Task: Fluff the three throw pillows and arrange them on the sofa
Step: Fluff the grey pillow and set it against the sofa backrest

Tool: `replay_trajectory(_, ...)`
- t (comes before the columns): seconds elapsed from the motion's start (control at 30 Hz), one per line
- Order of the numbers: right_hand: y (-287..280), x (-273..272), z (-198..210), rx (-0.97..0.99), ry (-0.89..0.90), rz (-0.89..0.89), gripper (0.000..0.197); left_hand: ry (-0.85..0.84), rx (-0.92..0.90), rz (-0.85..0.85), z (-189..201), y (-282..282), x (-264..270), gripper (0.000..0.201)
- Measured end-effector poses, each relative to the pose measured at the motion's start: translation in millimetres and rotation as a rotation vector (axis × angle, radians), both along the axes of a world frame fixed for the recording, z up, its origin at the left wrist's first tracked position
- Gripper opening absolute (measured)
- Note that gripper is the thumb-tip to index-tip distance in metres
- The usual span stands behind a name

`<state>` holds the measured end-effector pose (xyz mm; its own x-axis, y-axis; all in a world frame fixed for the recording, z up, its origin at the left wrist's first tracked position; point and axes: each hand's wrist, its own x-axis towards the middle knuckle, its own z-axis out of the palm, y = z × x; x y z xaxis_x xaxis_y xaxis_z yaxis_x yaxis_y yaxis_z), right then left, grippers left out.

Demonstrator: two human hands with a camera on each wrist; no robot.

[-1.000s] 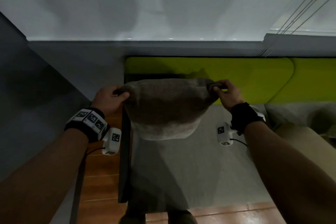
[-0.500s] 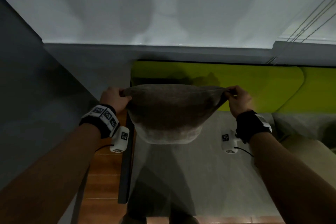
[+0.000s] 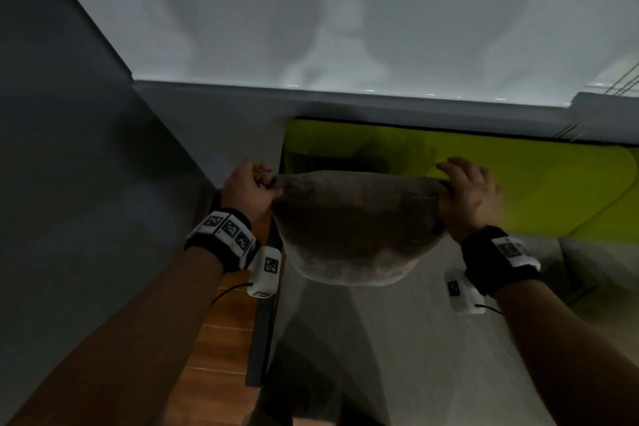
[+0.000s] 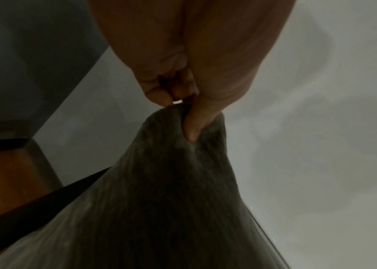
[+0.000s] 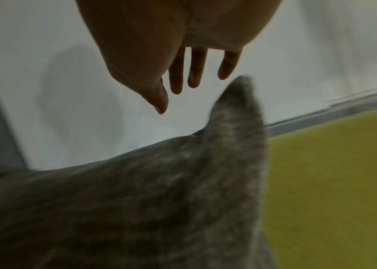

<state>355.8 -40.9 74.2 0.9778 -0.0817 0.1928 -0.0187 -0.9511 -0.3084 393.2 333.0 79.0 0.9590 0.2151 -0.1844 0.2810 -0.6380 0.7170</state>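
Observation:
A grey-brown throw pillow (image 3: 356,228) hangs in the air over the left end of the sofa, whose seat (image 3: 397,339) is grey and whose backrest (image 3: 518,190) is lime green. My left hand (image 3: 249,187) pinches the pillow's left top corner; in the left wrist view the thumb and fingers (image 4: 190,127) clamp the fabric (image 4: 171,200). My right hand (image 3: 466,194) is at the right top corner. In the right wrist view its fingers (image 5: 196,72) are straight and spread, apart from the free corner of the pillow (image 5: 240,87).
A grey wall (image 3: 69,183) stands close on the left, with a strip of wooden floor (image 3: 224,339) between it and the sofa's dark side edge (image 3: 262,322). A pale wall rises behind the sofa. A dim grey shape (image 3: 605,270) lies on the seat at far right.
My right hand has let go of the pillow's right corner and its fingers have opened. The left hand keeps its pinch. Both hands sit slightly closer together than before.

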Motion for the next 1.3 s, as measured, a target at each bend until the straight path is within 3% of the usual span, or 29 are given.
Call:
replay_trajectory(0.07,30,2,5,-0.037,0.001,0.293,0.049,-0.022,0.09,-0.077,-1,3,1,0.024)
replay_trajectory(0.13,59,4,5,-0.047,0.19,0.437,0.049,-0.039,0.143,-0.14,-2,6,3,0.022)
replay_trajectory(0.23,67,12,-10,-0.05,0.512,0.279,0.06,0.031,-0.013,-0.19,-2,17,8,0.022)
replay_trajectory(0.37,41,14,-28,-0.014,0.549,0.167,0.064,0.078,-0.224,-0.274,4,21,10,0.017)
replay_trajectory(0.43,37,6,-31,-0.029,0.562,0.184,0.078,0.09,-0.136,-0.371,3,16,10,0.026)
replay_trajectory(0.53,42,-12,-36,-0.052,0.576,0.251,0.091,0.246,0.006,-0.569,2,-3,6,0.048)
replay_trajectory(0.6,38,-18,-42,-0.057,0.589,0.229,0.091,0.299,0.106,-0.641,-2,-18,1,0.045)
replay_trajectory(0.67,22,-19,-47,-0.084,0.612,0.132,0.085,0.195,0.151,-0.584,-10,-24,-2,0.033)
replay_trajectory(0.77,-19,-17,-40,-0.083,0.658,-0.154,0.066,0.057,0.06,-0.395,-18,-28,2,0.032)
replay_trajectory(0.83,-51,-19,-38,0.054,0.627,-0.292,0.054,-0.009,0.026,-0.261,-21,-22,5,0.032)
replay_trajectory(0.87,-65,-22,-38,0.222,0.596,-0.321,0.057,-0.057,0.017,-0.195,-23,-18,5,0.031)
replay_trajectory(0.97,-83,-32,-37,0.892,0.476,-0.438,0.094,-0.19,-0.037,-0.015,-26,-9,1,0.018)
replay_trajectory(1.03,-75,-32,-31,1.142,0.465,-0.427,0.078,-0.116,-0.084,0.098,-28,-4,2,0.025)
replay_trajectory(1.1,-60,-29,-28,1.212,0.464,-0.373,0.037,0.055,-0.092,0.097,-28,0,6,0.02)
replay_trajectory(1.17,-49,-22,-33,1.154,0.4,-0.371,0.002,0.214,-0.05,-0.018,-24,0,6,0.039)
replay_trajectory(1.23,-44,-17,-36,1.1,0.317,-0.396,0.016,0.216,-0.037,-0.083,-21,-3,5,0.044)
replay_trajectory(1.3,-41,-16,-35,1.112,0.272,-0.404,0.017,0.116,-0.095,-0.094,-20,-5,4,0.031)
